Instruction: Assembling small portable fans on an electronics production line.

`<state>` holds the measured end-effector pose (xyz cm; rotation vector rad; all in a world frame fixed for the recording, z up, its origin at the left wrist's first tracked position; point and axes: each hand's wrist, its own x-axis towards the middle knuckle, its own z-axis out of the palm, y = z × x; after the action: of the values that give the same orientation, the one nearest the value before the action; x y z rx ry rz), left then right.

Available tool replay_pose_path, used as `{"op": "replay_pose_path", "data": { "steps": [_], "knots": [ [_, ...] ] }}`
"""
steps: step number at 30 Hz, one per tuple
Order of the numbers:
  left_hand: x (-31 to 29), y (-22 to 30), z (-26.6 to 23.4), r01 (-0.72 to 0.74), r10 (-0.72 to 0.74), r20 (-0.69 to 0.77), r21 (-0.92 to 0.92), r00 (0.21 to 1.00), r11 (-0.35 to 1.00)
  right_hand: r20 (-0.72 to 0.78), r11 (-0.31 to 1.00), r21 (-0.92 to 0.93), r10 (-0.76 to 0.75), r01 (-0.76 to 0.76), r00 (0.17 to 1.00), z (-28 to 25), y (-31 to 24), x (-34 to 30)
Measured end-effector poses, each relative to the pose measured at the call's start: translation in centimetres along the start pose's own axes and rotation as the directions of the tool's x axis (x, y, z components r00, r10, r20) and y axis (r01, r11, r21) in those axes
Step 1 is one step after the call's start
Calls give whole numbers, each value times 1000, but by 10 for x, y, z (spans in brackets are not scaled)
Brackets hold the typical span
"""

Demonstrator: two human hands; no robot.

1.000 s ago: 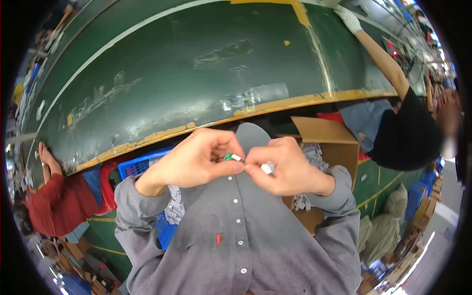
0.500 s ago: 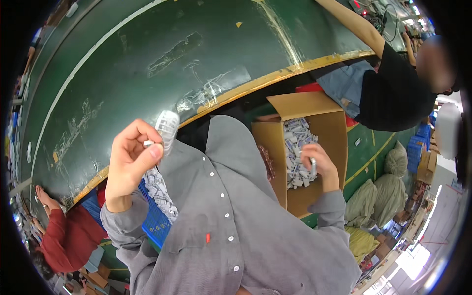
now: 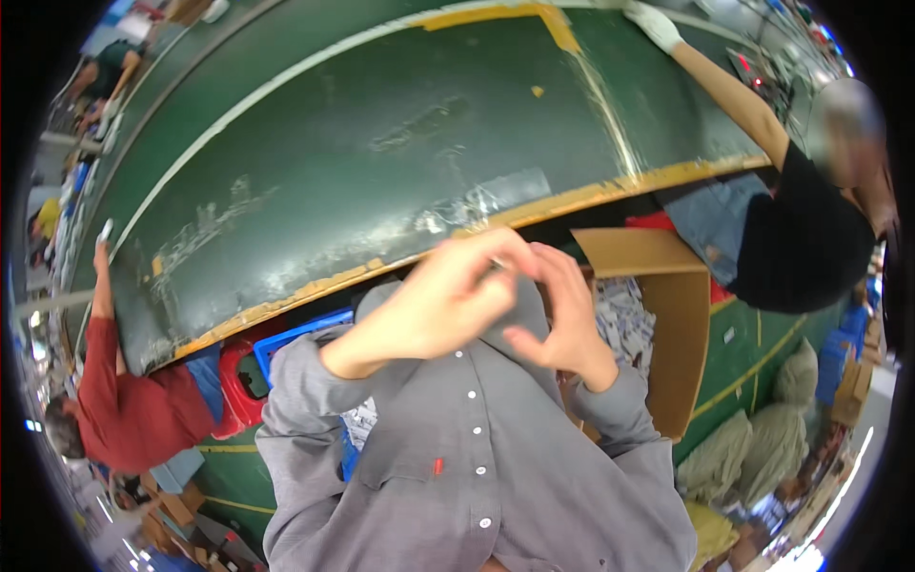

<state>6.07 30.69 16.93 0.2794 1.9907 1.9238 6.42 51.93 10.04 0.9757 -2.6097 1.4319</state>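
My left hand (image 3: 448,300) and my right hand (image 3: 572,329) meet in front of my lap, just off the table's edge, and both are smeared by motion. The left hand's fingers curl in toward its thumb, and whatever they hold is hidden. My right hand curves with its thumb well apart from the fingers, its fingertips next to those of the left. Beside my right forearm, an open cardboard box (image 3: 682,353) contains many small white and grey pieces (image 3: 624,319). A blue crate (image 3: 303,336) with white pieces stands by my left forearm, partly covered by my sleeve.
A dark green table (image 3: 353,181) with a yellow-taped edge curves ahead of me. At right, a person in black (image 3: 801,238) reaches over it with a white-gloved hand (image 3: 654,25). A person in red (image 3: 143,415) sits at left near a red stool (image 3: 238,386). Sacks (image 3: 748,448) lie at right.
My right hand has left the box and come to my left hand, which moved right. The white bundle seen in the left hand is out of sight. My view has shifted.
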Motion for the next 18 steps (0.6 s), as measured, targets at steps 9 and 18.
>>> {"op": "replay_pose_path", "data": {
  "steps": [9, 18],
  "knots": [
    [10, -10, 16, -223, 351, -9, 757, 936, 614, 299, 883, 77, 422, -462, 856, 61, -1, 21],
    [47, -22, -5, -352, 547, -209, 572, 811, 741, 336, 853, 489, 12, -185, 942, 59, 19, 88]
  ]
}}
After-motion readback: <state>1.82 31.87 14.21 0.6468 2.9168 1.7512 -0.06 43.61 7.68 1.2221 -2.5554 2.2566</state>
